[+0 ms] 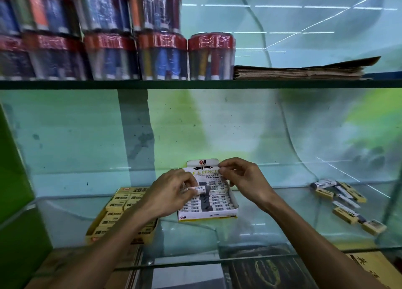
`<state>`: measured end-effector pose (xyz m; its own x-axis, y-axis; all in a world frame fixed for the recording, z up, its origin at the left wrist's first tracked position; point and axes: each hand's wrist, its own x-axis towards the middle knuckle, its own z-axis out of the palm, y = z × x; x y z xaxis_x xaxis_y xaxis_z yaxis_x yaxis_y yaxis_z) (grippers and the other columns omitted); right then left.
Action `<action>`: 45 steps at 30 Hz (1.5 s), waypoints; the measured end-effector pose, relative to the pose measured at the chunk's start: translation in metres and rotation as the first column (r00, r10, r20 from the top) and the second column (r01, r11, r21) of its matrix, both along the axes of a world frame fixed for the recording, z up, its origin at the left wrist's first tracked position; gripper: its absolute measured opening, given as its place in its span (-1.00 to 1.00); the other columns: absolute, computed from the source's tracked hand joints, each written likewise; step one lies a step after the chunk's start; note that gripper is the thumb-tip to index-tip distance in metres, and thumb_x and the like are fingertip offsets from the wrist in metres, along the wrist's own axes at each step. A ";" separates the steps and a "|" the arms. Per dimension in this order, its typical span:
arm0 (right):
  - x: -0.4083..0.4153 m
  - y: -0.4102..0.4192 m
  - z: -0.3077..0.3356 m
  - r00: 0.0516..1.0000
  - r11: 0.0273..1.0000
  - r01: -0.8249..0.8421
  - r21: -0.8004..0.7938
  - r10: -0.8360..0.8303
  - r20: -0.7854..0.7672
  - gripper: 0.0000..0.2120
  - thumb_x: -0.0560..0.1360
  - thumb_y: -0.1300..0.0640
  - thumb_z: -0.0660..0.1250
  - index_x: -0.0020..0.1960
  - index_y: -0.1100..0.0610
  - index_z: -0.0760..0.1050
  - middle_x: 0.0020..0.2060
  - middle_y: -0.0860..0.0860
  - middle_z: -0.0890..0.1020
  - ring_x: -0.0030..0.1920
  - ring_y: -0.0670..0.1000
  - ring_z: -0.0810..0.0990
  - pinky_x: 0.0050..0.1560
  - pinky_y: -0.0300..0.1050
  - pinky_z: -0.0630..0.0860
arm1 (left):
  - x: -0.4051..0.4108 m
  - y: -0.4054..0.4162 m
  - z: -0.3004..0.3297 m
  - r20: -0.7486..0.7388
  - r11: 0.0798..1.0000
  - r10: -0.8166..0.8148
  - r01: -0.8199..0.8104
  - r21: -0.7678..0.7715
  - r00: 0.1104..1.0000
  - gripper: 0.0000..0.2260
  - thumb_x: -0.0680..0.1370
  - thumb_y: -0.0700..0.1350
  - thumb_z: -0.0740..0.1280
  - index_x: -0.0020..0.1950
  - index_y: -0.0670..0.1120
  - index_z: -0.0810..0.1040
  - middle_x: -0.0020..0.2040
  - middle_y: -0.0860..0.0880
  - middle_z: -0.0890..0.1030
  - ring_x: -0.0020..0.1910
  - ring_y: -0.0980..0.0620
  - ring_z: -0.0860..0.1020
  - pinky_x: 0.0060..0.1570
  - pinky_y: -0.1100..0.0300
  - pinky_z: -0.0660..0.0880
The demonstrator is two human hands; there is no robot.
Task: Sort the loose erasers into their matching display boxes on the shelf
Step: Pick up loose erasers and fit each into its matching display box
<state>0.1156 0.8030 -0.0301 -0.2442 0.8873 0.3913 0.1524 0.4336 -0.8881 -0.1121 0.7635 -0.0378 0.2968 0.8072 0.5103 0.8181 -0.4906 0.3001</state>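
Left hand: we see the left hand point(174, 193) over the white display box, fingertips pinched on a white barcoded eraser point(199, 189) held just above the rows inside.
Right hand: the right hand point(241, 178) is at the box's upright header card point(203, 169), fingers curled on its right edge; we cannot tell whether it grips the card or a small item.
White display box: the ink-and-pencil eraser box point(207, 214) stands mid-shelf, filled with rows of white-sleeved erasers, barcodes up.
Yellow display box: the 2B eraser box point(121, 217) lies just left of the white box, partly under the left forearm, packed with yellow erasers.
Loose erasers: a scattered group point(345, 203) of yellow and white erasers lies at the right of the glass shelf point(272, 230), well apart from both boxes.
Upper shelf: we note wrapped pen tubs point(211, 56) with red lids, and a stack of brown paper point(302, 71) beside them.
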 end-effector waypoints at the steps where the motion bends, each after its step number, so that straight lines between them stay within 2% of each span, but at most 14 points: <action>1: 0.004 0.003 -0.002 0.999 0.999 0.036 -0.003 -0.036 0.016 -0.94 0.53 0.19 0.40 -0.02 0.08 0.62 -0.16 0.02 0.69 -0.23 -0.10 0.62 -0.25 -0.25 0.49 | 0.000 0.001 -0.002 -0.045 1.000 0.021 -0.021 -0.004 0.999 -0.88 0.54 0.04 0.38 0.02 0.04 0.58 -0.08 0.13 0.55 -0.08 0.14 0.46 -0.05 0.18 0.42; 5: 0.016 0.007 -0.010 0.994 0.995 0.097 -0.014 -0.096 0.044 -0.95 0.54 0.18 0.38 -0.03 0.06 0.61 -0.18 -0.01 0.68 -0.20 -0.05 0.65 -0.22 -0.16 0.49 | 0.000 0.004 -0.008 -0.186 0.993 0.121 -0.122 0.007 0.975 -0.85 0.55 0.07 0.36 0.08 0.08 0.58 -0.02 0.12 0.57 -0.01 0.07 0.43 0.01 0.14 0.34; 8: 0.019 0.008 -0.012 0.993 0.994 0.111 -0.005 -0.110 0.049 -0.94 0.53 0.18 0.38 -0.05 0.04 0.61 -0.17 -0.01 0.68 -0.13 0.04 0.67 -0.21 -0.17 0.50 | -0.002 0.005 -0.010 -0.194 0.988 0.153 -0.155 0.003 0.969 -0.87 0.54 0.07 0.35 0.06 0.12 0.55 -0.05 0.17 0.56 -0.03 0.09 0.42 -0.02 0.14 0.31; 15: 0.024 0.010 -0.015 0.990 0.993 0.120 0.018 -0.121 0.067 -0.91 0.54 0.18 0.37 -0.06 0.00 0.61 -0.17 -0.03 0.69 -0.12 0.02 0.68 -0.20 -0.17 0.51 | 0.000 0.006 -0.008 -0.201 0.983 0.182 -0.186 0.000 0.963 -0.88 0.53 0.05 0.35 0.06 0.15 0.51 -0.06 0.19 0.50 -0.01 0.10 0.39 -0.02 0.14 0.30; 20: 0.049 0.006 -0.025 0.971 0.980 0.184 0.075 -0.193 0.144 -0.91 0.54 0.14 0.37 -0.05 -0.04 0.60 -0.13 -0.12 0.66 -0.11 -0.02 0.65 -0.14 -0.21 0.53 | 0.035 0.003 -0.006 -0.099 0.996 -0.016 0.024 0.083 0.995 -0.97 0.55 0.02 0.35 -0.03 0.13 0.52 -0.11 0.20 0.51 -0.05 0.12 0.42 -0.01 0.14 0.38; 24: 0.081 -0.003 -0.028 0.933 0.957 0.257 0.135 -0.282 0.223 -0.92 0.55 0.10 0.35 -0.01 -0.04 0.60 -0.10 -0.15 0.66 -0.09 -0.12 0.61 -0.17 -0.36 0.47 | 0.079 0.005 -0.005 -0.049 0.982 -0.183 0.185 0.046 0.982 -0.99 0.56 0.00 0.34 -0.04 0.13 0.52 -0.12 0.20 0.54 -0.04 0.18 0.44 -0.01 0.19 0.40; 28: 0.124 -0.012 -0.025 0.888 0.919 0.335 0.207 -0.382 0.258 -0.94 0.54 0.09 0.37 0.00 -0.03 0.60 -0.12 -0.15 0.67 -0.11 -0.18 0.61 -0.16 -0.41 0.46 | 0.121 0.013 -0.004 -0.011 0.958 -0.287 0.287 0.014 0.958 -0.99 0.58 0.02 0.31 -0.03 0.14 0.52 -0.11 0.22 0.54 -0.06 0.27 0.43 -0.11 0.37 0.33; 31: 0.158 -0.014 -0.022 0.819 0.875 0.409 0.257 -0.477 0.318 -0.93 0.52 0.10 0.39 0.00 -0.01 0.60 -0.15 -0.14 0.67 -0.14 -0.19 0.60 -0.16 -0.42 0.45 | 0.150 0.021 -0.004 -0.012 0.934 -0.356 0.356 -0.017 0.934 -0.97 0.59 0.02 0.30 -0.01 0.12 0.53 -0.09 0.21 0.55 -0.04 0.25 0.45 -0.10 0.38 0.34; 35: 0.204 -0.004 -0.022 0.653 0.812 0.504 0.293 -0.581 0.486 -0.89 0.51 0.06 0.39 0.03 0.00 0.57 -0.12 -0.13 0.63 -0.07 -0.06 0.60 -0.11 -0.20 0.45 | 0.182 0.032 -0.005 -0.031 0.916 -0.398 0.395 -0.075 0.917 -0.96 0.59 0.01 0.30 -0.01 0.10 0.54 -0.09 0.17 0.57 -0.11 0.23 0.46 -0.12 0.29 0.40; 39: 0.233 0.007 -0.020 0.513 0.807 0.542 0.236 -0.539 0.668 -0.73 0.48 -0.02 0.39 0.15 0.03 0.54 0.02 -0.04 0.63 0.05 0.02 0.55 -0.06 -0.16 0.42 | 0.202 0.037 -0.010 -0.056 0.908 -0.413 0.406 -0.108 0.909 -0.95 0.58 0.01 0.30 -0.02 0.09 0.54 -0.10 0.16 0.57 -0.13 0.20 0.46 -0.10 0.22 0.45; 42: 0.237 0.013 -0.022 0.441 0.821 0.525 0.224 -0.488 0.753 -0.72 0.48 -0.01 0.35 0.17 0.00 0.53 0.08 -0.03 0.64 0.08 0.04 0.57 0.01 -0.11 0.50 | 0.209 0.037 -0.014 -0.067 0.903 -0.421 0.411 -0.126 0.905 -0.96 0.58 0.03 0.28 -0.02 0.12 0.52 -0.10 0.18 0.55 -0.11 0.20 0.47 -0.09 0.23 0.46; 45: 0.237 0.017 -0.023 0.446 0.838 0.500 0.216 -0.464 0.765 -0.75 0.47 0.04 0.34 0.15 -0.01 0.53 0.05 -0.02 0.66 0.04 0.03 0.59 0.06 -0.03 0.56 | 0.211 0.039 -0.015 -0.049 0.902 -0.419 0.409 -0.140 0.907 -0.96 0.58 0.05 0.29 -0.03 0.14 0.52 -0.10 0.19 0.55 -0.11 0.19 0.48 -0.08 0.19 0.48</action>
<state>0.3525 0.8202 -0.0526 0.0445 0.9692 0.2424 0.9439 0.0387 -0.3280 0.0989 0.8024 -0.0530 0.6520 0.6578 0.3771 0.5719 -0.7532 0.3250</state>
